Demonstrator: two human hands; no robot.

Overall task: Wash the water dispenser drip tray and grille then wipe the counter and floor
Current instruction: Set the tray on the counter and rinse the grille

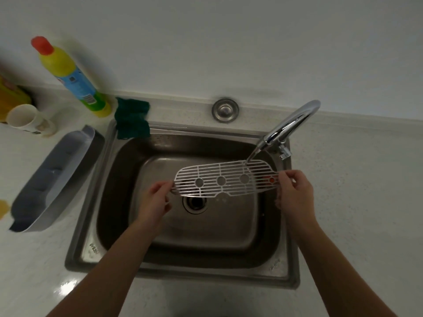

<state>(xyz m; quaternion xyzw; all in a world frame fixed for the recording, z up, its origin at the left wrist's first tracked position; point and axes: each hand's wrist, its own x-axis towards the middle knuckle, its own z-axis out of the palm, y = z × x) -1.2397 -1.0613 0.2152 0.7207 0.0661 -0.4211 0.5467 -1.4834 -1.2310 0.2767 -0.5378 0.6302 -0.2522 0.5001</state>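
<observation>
Pinched at each end between left hand [155,197] and right hand [294,191], the grille [225,178] spans the sink [215,227] under the faucet [291,124] stream; sweeping it sideways should rinse every slot, drip tray [53,179] waiting beyond the left grip.

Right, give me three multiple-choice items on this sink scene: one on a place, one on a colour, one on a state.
1. Where is the drip tray?
A. In the sink
B. On the counter left of the sink
C. Under the tap

2. What colour is the bottle's cap?
A. Red
B. Blue
C. White

3. How is the grille held?
A. By one hand
B. Lying in the basin
C. By both hands, one at each end

Answers: 1 B, it lies beside the sink rim. 2 A, red above the yellow body. 3 C, fingers grip both ends under the tap stream.
</observation>
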